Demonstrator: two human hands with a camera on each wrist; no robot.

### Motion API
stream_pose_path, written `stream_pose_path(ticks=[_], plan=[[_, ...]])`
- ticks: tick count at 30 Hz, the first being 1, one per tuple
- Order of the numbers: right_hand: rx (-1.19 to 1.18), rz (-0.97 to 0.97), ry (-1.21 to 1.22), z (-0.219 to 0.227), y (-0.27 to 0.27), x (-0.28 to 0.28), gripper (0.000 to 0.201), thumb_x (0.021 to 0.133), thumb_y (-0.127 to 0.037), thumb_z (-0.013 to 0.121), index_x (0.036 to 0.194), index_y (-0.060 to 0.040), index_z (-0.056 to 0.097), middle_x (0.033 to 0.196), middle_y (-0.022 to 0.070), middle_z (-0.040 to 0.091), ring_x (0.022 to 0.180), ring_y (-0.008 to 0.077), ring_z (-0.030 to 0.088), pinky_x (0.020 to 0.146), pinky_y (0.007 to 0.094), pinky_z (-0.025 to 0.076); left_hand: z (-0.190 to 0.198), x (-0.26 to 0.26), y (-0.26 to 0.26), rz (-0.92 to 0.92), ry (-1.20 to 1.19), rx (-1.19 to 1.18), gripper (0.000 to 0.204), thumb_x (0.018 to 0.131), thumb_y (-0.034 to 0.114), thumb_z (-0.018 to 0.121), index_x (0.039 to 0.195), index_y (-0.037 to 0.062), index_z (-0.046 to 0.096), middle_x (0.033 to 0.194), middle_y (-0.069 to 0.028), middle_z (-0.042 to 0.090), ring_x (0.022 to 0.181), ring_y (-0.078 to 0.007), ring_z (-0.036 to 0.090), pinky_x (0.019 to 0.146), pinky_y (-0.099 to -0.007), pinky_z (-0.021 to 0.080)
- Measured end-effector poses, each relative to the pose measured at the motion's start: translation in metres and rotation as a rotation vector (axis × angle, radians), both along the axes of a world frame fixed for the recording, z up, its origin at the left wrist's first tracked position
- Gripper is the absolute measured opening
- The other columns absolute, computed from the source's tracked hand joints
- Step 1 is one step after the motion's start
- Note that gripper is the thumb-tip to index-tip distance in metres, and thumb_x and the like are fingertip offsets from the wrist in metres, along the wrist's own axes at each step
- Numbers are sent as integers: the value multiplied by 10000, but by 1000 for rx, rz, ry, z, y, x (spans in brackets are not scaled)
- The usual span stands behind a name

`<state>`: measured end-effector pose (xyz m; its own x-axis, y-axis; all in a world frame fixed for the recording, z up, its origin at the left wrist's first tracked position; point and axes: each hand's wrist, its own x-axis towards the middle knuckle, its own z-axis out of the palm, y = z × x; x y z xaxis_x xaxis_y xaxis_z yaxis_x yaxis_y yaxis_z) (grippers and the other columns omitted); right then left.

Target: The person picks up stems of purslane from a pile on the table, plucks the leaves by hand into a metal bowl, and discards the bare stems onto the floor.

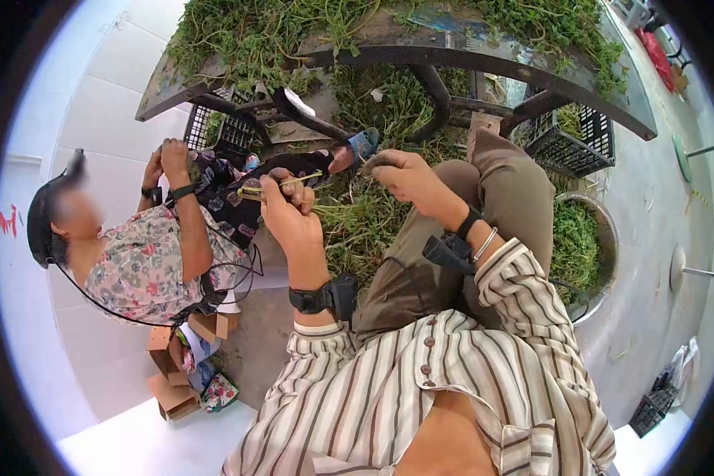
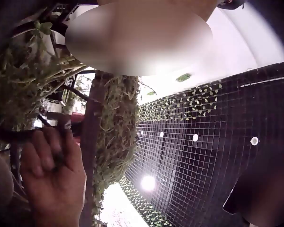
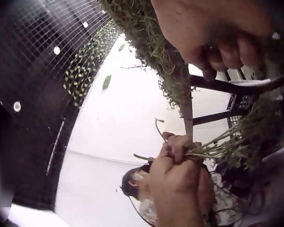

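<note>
My left hand (image 1: 292,218) grips a small bunch of leafy green stems; a thin yellow-green stem (image 1: 282,189) crosses its fingers. In the right wrist view, the bunch (image 3: 215,147) sticks out from the left hand (image 3: 177,177), leaves at the far end, while bent stem ends show on the other side. Apart from it, my right hand (image 1: 412,184) is raised over the right knee, fingers curled and their tips dark. The right wrist view shows the same curled right hand (image 3: 213,33) close up, with nothing visible in it. The left wrist view also has the right hand (image 2: 54,175).
A table (image 1: 452,57) heaped with greens (image 1: 254,40) stands ahead, with black crates (image 1: 583,139) beneath. More greens cover the floor between. A metal basin (image 1: 608,246) of greens is at my right. A person in a floral shirt (image 1: 147,270) sits at left near cardboard boxes (image 1: 170,397).
</note>
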<state>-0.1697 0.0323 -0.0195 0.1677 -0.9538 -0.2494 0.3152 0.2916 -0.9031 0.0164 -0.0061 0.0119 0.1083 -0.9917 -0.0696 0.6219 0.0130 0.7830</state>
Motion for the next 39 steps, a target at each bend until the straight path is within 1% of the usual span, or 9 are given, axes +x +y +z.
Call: stream_pose_path(ticks=[1, 3, 4, 8, 21, 30, 32, 37, 39], plan=[[5, -1, -4, -6, 0, 4, 178, 819, -110, 528, 971, -45, 592, 669, -6, 495, 589, 56, 431, 463, 219, 336, -1, 1, 0, -1, 13, -2, 245, 918, 250, 471, 841, 21, 515, 625, 13, 409, 501, -71, 334, 408, -220, 241], [-332, 24, 313, -23, -2, 11, 205, 796, -104, 543, 966, -9, 607, 768, 13, 571, 683, 95, 509, 607, 247, 424, -2, 2, -2, -18, 18, -6, 245, 917, 251, 472, 842, 22, 514, 625, 14, 408, 505, -71, 337, 410, -221, 244], [-307, 64, 319, -22, 0, 13, 245, 770, -110, 563, 985, 1, 605, 869, 51, 621, 780, 139, 555, 746, 270, 434, -2, 3, -2, -33, 26, -11, 245, 917, 253, 474, 844, 22, 513, 624, 16, 407, 508, -71, 341, 413, -222, 247], [-403, 97, 475, -17, 9, 21, 268, 749, -136, 586, 982, -3, 600, 863, 133, 626, 774, 167, 575, 725, 285, 448, 1, -1, 2, -27, 26, 4, 250, 918, 254, 472, 848, 18, 511, 623, 15, 404, 507, -74, 337, 415, -223, 245], [-445, 140, 572, -12, 21, 27, 265, 725, -157, 598, 928, 12, 612, 867, 159, 627, 777, 248, 602, 728, 321, 465, 1, 0, 10, -21, 20, -1, 227, 917, 245, 475, 863, 27, 505, 633, 18, 387, 516, -72, 332, 423, -219, 238], [-564, 51, 639, -16, 27, 32, 238, 721, -146, 591, 896, 13, 614, 815, 157, 611, 751, 275, 592, 697, 333, 465, 0, 2, 15, -48, 39, -19, 224, 925, 237, 454, 867, 26, 499, 633, 13, 380, 512, -76, 327, 419, -224, 241], [-577, 9, 624, -16, 28, 32, 225, 706, -172, 569, 838, 0, 627, 815, 159, 604, 768, 335, 566, 703, 401, 454, 2, -2, 17, -49, 43, -27, 229, 933, 234, 435, 865, 22, 492, 635, 7, 370, 514, -85, 329, 419, -228, 236], [-597, -51, 677, -20, 26, 32, 218, 715, -168, 548, 832, 2, 616, 808, 162, 598, 766, 339, 563, 702, 413, 453, 2, -2, 16, -33, 33, 0, 240, 922, 243, 460, 838, 23, 503, 616, 16, 394, 486, -70, 320, 406, -222, 246], [-629, -47, 746, -21, 25, 31, 223, 723, -139, 581, 893, 4, 602, 811, 174, 594, 763, 335, 570, 674, 377, 458, 2, -3, 16, -23, 47, 16, 242, 924, 245, 456, 837, 24, 504, 616, 14, 409, 485, -70, 338, 398, -222, 246]])
